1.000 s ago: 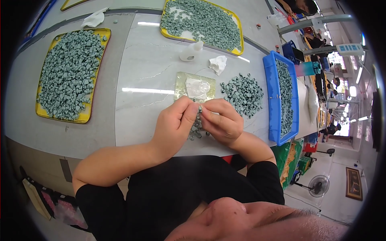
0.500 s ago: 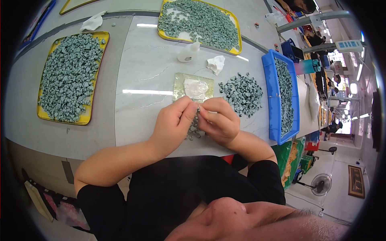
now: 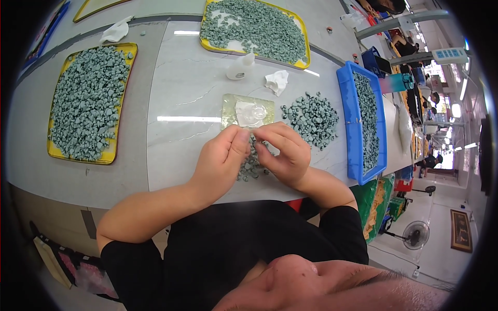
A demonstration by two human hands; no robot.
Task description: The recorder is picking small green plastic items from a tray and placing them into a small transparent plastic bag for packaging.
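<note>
Two hands meet at near bench edge | left hand [image 3: 220,160] and right hand [image 3: 282,153] fingers pinching small grey-green stone pieces [image 3: 250,165] | loose grey-green stone heap [image 3: 313,118] right.

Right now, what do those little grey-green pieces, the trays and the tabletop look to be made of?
Grey-green pieces: probably moulded rubber or plastic, matte and uniform; too small to be sure. Yellow tray and blue bin: plastic, bright even colour, moulded rims. Tabletop: pale stone or imitation marble, glossy, veined, reflecting lamps.

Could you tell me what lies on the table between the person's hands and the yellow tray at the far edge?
In the head view, a greenish mat bearing white paper and a clear dish, then a white bottle and crumpled tissue.
</note>
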